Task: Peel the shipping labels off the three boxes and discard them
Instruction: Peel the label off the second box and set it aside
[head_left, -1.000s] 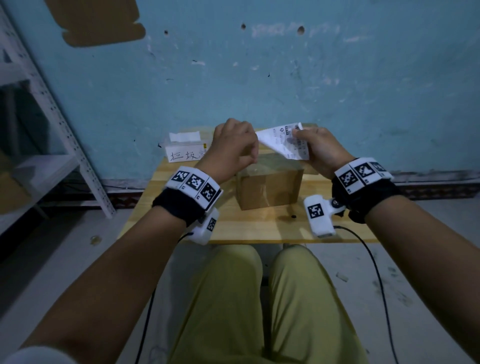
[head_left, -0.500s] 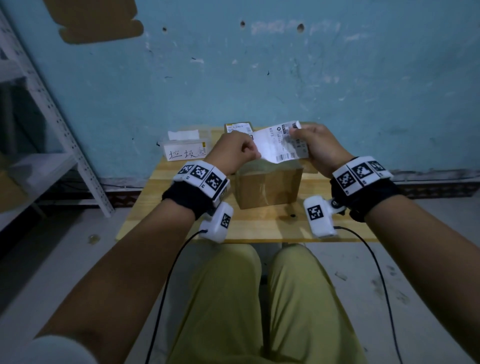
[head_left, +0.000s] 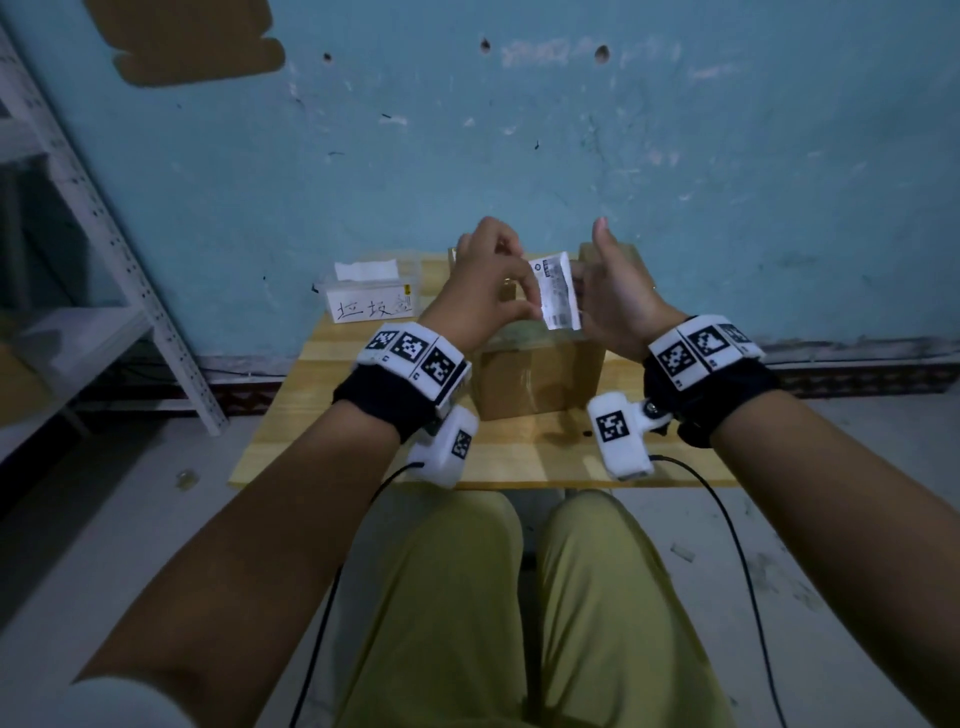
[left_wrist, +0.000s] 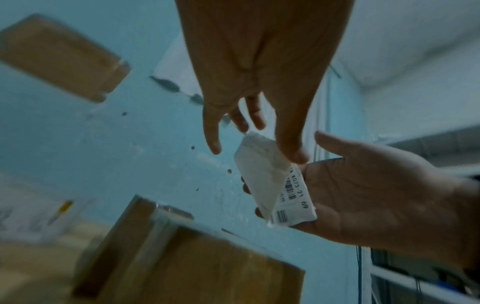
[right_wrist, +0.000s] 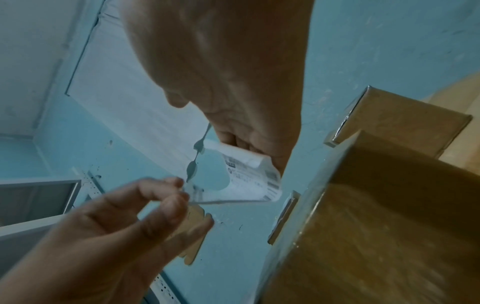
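Observation:
A white printed shipping label hangs in the air between my hands, folded lengthwise and standing upright above a brown cardboard box. My left hand pinches its left edge, with the thumb pressing on the fold. My right hand curls its fingers behind the label's right side, thumb raised off it. In the wrist views the label shows its blank back and barcode side. The box top below bears no label.
A clear bin with a handwritten tag and white paper inside stands at the table's back left. Two more boxes sit behind my hands, one at the back right. The small wooden table stands against a blue wall, with a metal shelf to its left.
The label was spread wide between both hands; now it is folded narrower and turned upright. My hands have risen and come closer together. My right thumb has lifted off the label.

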